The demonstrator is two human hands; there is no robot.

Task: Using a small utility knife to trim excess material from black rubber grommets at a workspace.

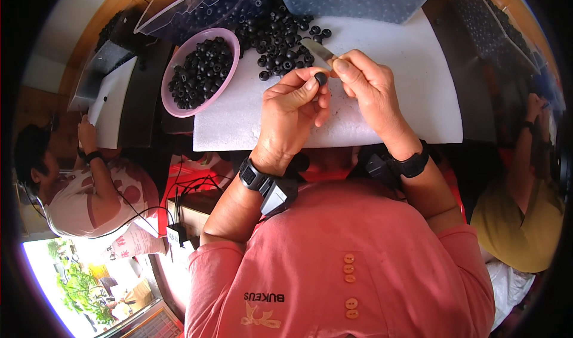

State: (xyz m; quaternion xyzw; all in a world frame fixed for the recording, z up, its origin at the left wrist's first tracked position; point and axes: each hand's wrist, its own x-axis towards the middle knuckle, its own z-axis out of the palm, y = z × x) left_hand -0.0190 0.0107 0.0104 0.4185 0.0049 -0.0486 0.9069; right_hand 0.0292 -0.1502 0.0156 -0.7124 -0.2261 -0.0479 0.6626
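Between the thumb and fingers of my left hand [292,102] is pinched a small black round piece [321,79], like a thick rubber ring or plug. My right hand [370,87] is closed round a knife with a short metal blade [316,49]; the blade points up and left, apart from the piece. Just beyond my hands, a loose pile of similar black pieces [280,45], several showing a hole, spreads over the white foam board [400,51]. To the left, a pink bowl [168,93] is filled with the same kind of pieces.
Two clear plastic bins, one at the back left [179,24] and one at the back middle [358,3], border the board. Another bin [495,33] stands at the far right. A person [95,189] works at the left, another [513,212] at the right. Cables [197,186] hang below the table.
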